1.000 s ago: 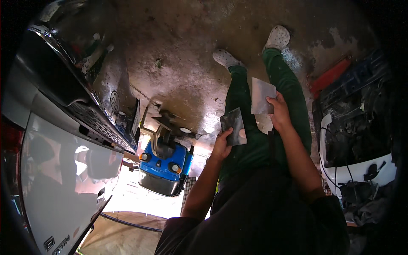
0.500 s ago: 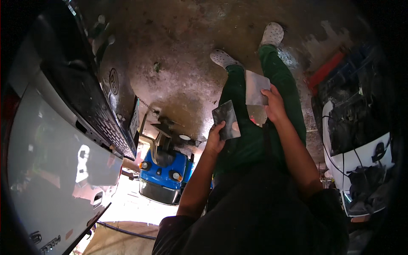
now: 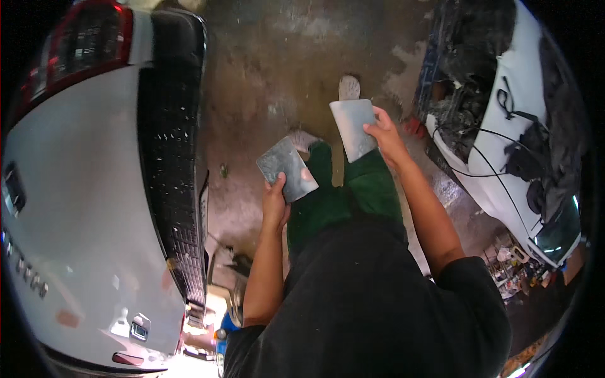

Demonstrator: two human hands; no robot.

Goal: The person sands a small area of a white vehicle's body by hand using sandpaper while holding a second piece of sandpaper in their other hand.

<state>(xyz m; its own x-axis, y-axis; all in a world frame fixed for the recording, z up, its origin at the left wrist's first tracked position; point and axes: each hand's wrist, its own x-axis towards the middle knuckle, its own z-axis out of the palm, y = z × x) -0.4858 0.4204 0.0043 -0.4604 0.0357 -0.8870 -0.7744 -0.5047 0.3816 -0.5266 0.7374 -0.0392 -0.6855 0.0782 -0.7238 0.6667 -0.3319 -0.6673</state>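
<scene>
My left hand (image 3: 274, 200) grips a thin grey rectangular sheet (image 3: 285, 164) by its lower edge, thumb on top. Its face is mottled and dusty, with a pinkish patch near one corner. To the right and a little farther out, my right hand (image 3: 386, 135) pinches a second sheet (image 3: 351, 126), paler grey and slightly curved, by its right edge. Both are held apart from each other, in front of my green trousers (image 3: 372, 183). What the sheets are made of I cannot tell.
A white vehicle (image 3: 94, 189) with a black ridged bumper (image 3: 173, 157) stands close on my left. To the right is another white car (image 3: 491, 145) with its front opened up, cables and dark cloth over it. Assorted items (image 3: 510, 264) are piled at lower right.
My body has turned and stepped, so the white vehicle's bumper now runs alongside me and the blue vehicle is mostly out of view. Both sheets stay in my hands, shifted left.
</scene>
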